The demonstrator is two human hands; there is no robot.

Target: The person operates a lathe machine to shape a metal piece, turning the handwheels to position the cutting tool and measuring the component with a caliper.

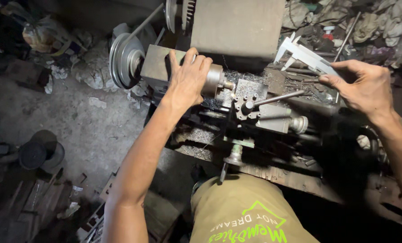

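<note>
a small metal lathe (255, 112) runs across the middle of the frame and carries most of the things. its bed is strewn with metal shavings (196, 135), thickest in the centre. a tool post (248, 101) with a long handle sits just right of centre. a silver vernier caliper (302, 56) lies on the clutter at the upper right, beside crumpled rags (381, 22). the dusty concrete floor (88, 130) fills the left; on it stand a dark round can (41, 155) at lower left, scraps of paper, and what may be wooden boards (34, 202) at the bottom left.
</note>
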